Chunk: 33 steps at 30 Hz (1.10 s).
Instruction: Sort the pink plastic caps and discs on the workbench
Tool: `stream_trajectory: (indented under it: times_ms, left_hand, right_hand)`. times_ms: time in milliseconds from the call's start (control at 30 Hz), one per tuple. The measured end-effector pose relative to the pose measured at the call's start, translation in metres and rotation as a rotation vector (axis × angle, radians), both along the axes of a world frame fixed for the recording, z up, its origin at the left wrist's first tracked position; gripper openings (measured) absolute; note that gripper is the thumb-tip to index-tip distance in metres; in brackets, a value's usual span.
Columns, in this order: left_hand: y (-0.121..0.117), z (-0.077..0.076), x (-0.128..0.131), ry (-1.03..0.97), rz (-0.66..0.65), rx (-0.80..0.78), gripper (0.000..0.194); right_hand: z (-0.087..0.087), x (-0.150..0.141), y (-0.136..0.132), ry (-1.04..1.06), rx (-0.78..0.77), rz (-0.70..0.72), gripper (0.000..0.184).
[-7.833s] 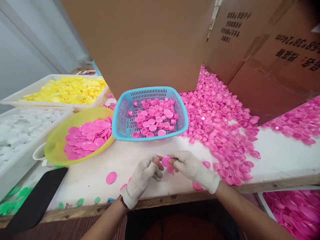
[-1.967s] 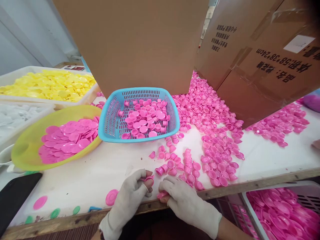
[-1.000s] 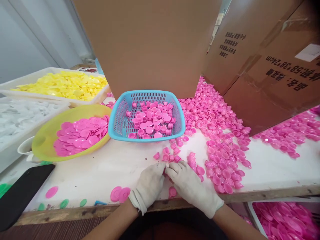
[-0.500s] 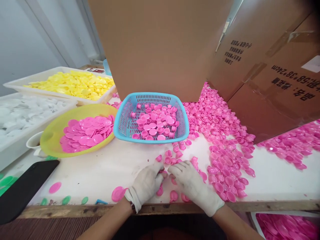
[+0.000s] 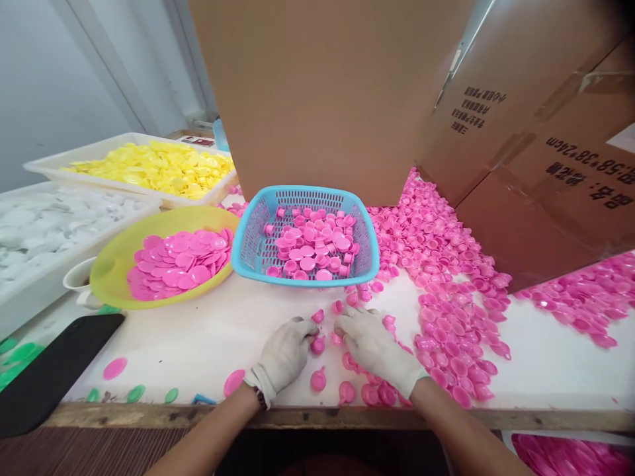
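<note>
My left hand (image 5: 284, 354), in a white glove, has its thumb and fingers closed on a small pink toy cup (image 5: 318, 344) on the white table. Across from it, my gloved right hand (image 5: 376, 345) curls its fingers over another pink toy cup (image 5: 337, 338), which is partly hidden. Single cups lie around both hands, among them a cup with a handle (image 5: 318, 379) near the table edge. Beyond the hands, a blue perforated basket (image 5: 305, 283) holds several pink pieces, some showing flat round tops.
To the left are a yellow bowl (image 5: 106, 277) of pink discs, a white cup (image 5: 74, 277), a black phone (image 5: 62, 370), and trays of yellow pieces (image 5: 149, 168) and white pieces (image 5: 59, 218). Pink cups (image 5: 451, 324) heap at the right. Cardboard boxes (image 5: 322, 99) stand behind.
My hands have moved slightly apart. More loose cups show between and below them, near the table edge. The whole view has shifted a little to the left.
</note>
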<state>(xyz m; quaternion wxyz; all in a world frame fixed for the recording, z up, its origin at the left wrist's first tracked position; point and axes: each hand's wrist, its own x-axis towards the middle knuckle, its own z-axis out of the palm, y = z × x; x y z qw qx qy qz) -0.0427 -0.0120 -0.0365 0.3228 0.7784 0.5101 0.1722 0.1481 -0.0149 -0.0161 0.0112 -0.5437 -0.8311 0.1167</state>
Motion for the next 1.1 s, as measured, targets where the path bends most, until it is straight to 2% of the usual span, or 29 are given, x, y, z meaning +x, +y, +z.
stream_trajectory:
  times_ms: [100,200,267,333,433,567,667,800,867,1033,1100]
  left_hand:
    - [0.0,-0.004,-0.001,0.063,0.088,0.08,0.019]
    - [0.004,-0.004,0.003,0.067,0.174,0.197,0.012]
    - [0.011,-0.004,0.007,0.037,0.164,0.231,0.018]
    - [0.019,-0.006,0.011,0.008,0.127,0.215,0.026]
    - [0.03,-0.01,0.013,-0.085,0.126,0.124,0.024]
    - [0.036,-0.015,0.005,-0.179,0.171,-0.009,0.022]
    - [0.036,-0.017,-0.003,-0.158,0.204,0.004,0.021]
    - [0.032,-0.012,-0.003,-0.1,0.238,0.124,0.022]
    - [0.032,-0.006,0.005,-0.038,0.157,0.214,0.023]
    - [0.045,0.008,0.035,0.141,-0.219,0.272,0.021]
    - [0.051,0.008,0.043,0.152,-0.263,0.26,0.017]
  right_hand:
    - [0.002,0.0,0.004,-0.017,-0.035,0.024,0.019]
    - [-0.002,-0.003,0.012,-0.014,0.032,-0.019,0.016]
    - [-0.006,-0.003,0.017,0.005,0.079,-0.041,0.015]
    - [-0.008,-0.002,0.02,0.021,0.11,-0.054,0.016]
    - [-0.008,0.001,0.019,0.013,0.118,-0.058,0.014]
    - [-0.008,0.002,0.012,-0.072,0.104,0.028,0.012]
    - [-0.01,0.0,0.008,-0.075,0.076,0.074,0.013]
    - [-0.01,0.001,0.005,0.092,0.035,0.117,0.01]
    - [-0.007,0.002,0.004,0.149,-0.015,0.159,0.008]
    - [0.001,0.001,0.006,0.074,-0.168,0.296,0.023]
    - [0.002,-0.002,0.009,0.028,-0.186,0.288,0.024]
